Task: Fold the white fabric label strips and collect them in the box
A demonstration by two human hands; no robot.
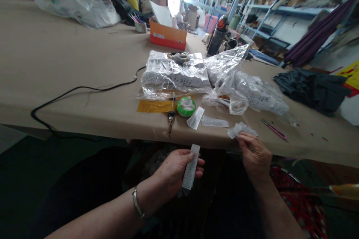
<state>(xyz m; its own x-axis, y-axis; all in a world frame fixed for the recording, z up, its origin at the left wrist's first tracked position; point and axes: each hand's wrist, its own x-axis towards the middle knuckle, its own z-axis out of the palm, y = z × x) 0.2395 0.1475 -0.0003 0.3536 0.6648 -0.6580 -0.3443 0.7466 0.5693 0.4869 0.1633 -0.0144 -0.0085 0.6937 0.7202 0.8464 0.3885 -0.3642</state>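
Note:
My left hand (175, 166), with a bangle on its wrist, grips a narrow printed paper strip (191, 168) below the table's front edge. Thumb on top, fingers underneath: the strip is pinched between them. At the table edge my right hand (255, 153) has its fingers closed at a small pile of thin whitish slips (241, 129); its fingertips pinch the near side of the pile. Left of that pile lie a printed strip (215, 121) and a folded pale strip (196, 118). A green round tub (186, 106) with white material inside stands beside a soldering iron (171, 115).
Plastic-wrapped packages (176, 73) and a clear bag (260, 91) lie behind the strips. Pink-handled tweezers (275, 130) rest at the right. A black cable (84, 89) crosses the left side. Farther back are an orange box (167, 34) and a dark bottle (217, 37). A person sits beyond.

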